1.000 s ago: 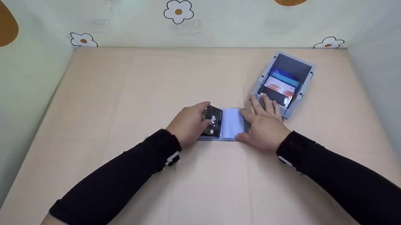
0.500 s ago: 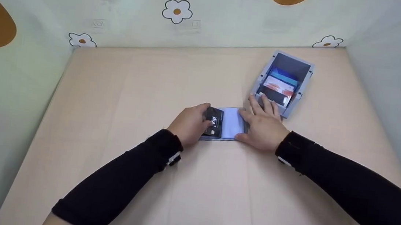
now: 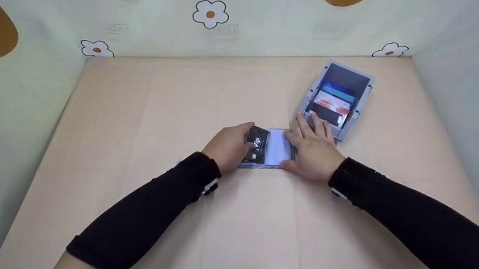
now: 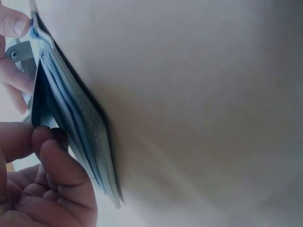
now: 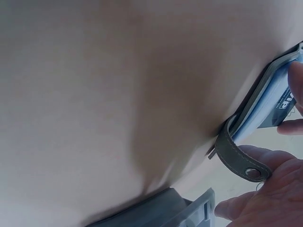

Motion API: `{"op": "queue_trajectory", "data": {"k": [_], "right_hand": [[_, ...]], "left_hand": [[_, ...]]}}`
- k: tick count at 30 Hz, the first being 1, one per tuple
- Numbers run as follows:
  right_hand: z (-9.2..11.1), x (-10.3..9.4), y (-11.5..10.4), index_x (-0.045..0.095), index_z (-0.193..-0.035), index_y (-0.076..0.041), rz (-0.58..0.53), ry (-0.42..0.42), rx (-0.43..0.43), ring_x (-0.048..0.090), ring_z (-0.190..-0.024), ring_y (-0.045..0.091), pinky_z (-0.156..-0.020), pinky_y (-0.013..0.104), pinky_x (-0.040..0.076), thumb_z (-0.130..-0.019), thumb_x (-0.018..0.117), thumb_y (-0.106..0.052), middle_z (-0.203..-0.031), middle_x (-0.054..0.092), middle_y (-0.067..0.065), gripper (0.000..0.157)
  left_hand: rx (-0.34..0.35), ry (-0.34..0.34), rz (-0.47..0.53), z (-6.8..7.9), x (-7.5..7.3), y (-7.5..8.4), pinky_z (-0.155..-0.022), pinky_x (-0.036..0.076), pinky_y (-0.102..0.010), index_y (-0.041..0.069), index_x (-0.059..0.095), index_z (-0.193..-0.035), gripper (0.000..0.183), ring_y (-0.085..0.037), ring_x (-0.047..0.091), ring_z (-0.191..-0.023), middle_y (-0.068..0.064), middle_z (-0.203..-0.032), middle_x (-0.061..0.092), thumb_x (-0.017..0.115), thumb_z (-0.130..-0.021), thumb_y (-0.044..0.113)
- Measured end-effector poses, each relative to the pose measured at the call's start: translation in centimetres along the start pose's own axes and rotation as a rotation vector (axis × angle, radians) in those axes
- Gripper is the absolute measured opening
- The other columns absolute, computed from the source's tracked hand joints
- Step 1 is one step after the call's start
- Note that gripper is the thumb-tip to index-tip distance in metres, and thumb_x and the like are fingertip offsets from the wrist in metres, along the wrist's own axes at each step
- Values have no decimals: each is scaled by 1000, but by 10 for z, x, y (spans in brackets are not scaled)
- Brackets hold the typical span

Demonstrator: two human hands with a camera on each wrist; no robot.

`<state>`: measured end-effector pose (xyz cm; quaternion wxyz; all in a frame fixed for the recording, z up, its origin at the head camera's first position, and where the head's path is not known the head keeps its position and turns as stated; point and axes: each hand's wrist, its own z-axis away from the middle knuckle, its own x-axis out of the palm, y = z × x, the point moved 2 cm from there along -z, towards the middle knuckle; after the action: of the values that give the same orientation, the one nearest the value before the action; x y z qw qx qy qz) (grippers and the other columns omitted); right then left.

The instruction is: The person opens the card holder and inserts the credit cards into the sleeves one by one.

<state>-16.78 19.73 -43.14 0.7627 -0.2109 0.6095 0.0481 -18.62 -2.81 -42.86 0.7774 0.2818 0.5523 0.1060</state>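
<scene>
A card holder wallet [image 3: 279, 149] lies open on the table, with bluish clear sleeves inside. My left hand [image 3: 227, 148] pinches a black card marked "VIP" [image 3: 261, 135] over the wallet's left half. In the left wrist view, the card's edge [image 4: 40, 97] stands tilted away from the stacked sleeves, between thumb and finger. My right hand [image 3: 317, 154] rests on the wallet's right edge, its thumb and index finger touching the sleeve and the other fingers spread toward a grey box. A strap with a snap button [image 5: 236, 163] sticks out by the right hand.
The grey open-topped box [image 3: 365, 101] stands beyond my right fingers, with several cards [image 3: 334, 102] in it. The table [image 3: 172, 101] has a pale cover and meets patterned walls at the back and sides.
My left hand and the black card have shifted slightly to the right, over the wallet. The right hand stays in place on the wallet's right edge.
</scene>
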Motion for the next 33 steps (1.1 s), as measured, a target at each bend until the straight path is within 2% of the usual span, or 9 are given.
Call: {"op": "queue_trajectory", "data": {"k": [11, 18, 24, 28, 33], "right_hand": [[0, 0, -1, 48, -158, -9, 4, -2, -5, -2, -161, 52, -125, 72, 0, -89, 78, -54, -176, 7, 22, 88], [0, -2, 0, 47, -159, -7, -1, 3, 2, -1, -161, 52, -124, 74, -1, -87, 80, -55, -177, 7, 21, 92], [0, -1, 0, 45, -159, -6, 6, -5, 3, -1, -160, 52, -125, 74, -1, -87, 81, -54, -176, 8, 21, 94], [0, -1, -1, 44, -159, -4, 2, -5, 3, 0, -160, 53, -125, 74, -1, -86, 83, -52, -176, 9, 22, 96], [0, -2, 0, 44, -159, -4, 1, -7, 3, -1, -160, 53, -125, 74, -1, -86, 83, -51, -176, 7, 22, 96]], "left_hand": [[-11, 2, -11, 1, 2, 4, -123, 41, -40, 9, 45, -160, 58, -20, 54, -143, -11, -156, 57, 63, -106, 22], [-20, -1, -7, 0, 4, 7, -117, 46, -38, 7, 46, -158, 58, -16, 59, -129, -12, -154, 58, 64, -106, 23], [-19, -4, 5, 0, 4, 8, -110, 51, -35, 7, 50, -155, 54, -15, 61, -116, -9, -144, 65, 64, -106, 22], [-25, 5, 39, 0, 4, 8, -105, 53, -34, 11, 53, -153, 50, -14, 63, -112, -7, -136, 69, 64, -105, 19], [-32, 28, 49, -1, 5, 9, -105, 53, -34, 12, 55, -152, 48, -14, 64, -113, -7, -135, 70, 64, -105, 19]]}}
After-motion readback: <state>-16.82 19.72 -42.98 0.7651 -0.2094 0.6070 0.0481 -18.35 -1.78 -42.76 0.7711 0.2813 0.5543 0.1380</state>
